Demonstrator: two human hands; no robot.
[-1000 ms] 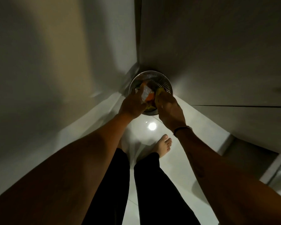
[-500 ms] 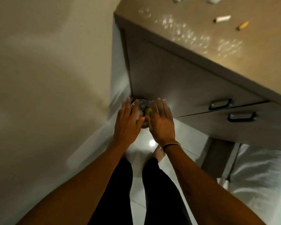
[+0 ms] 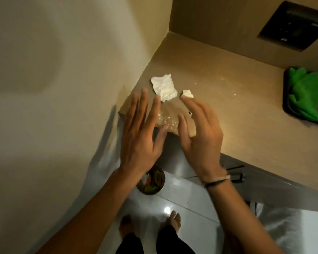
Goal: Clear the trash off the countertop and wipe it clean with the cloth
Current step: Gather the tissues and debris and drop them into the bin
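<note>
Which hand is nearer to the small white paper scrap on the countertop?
Right. The right hand has a fingertip nearly at the small paper scrap; the left hand is farther left, beside the large crumpled tissue.

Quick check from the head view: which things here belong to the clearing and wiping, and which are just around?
Belongs to the job:
large crumpled tissue
small tissue wad
crumbs near the countertop edge
green cloth
trash bin on the floor

Just around:
black tray under the cloth
dark wall panel
drawer handle
</note>
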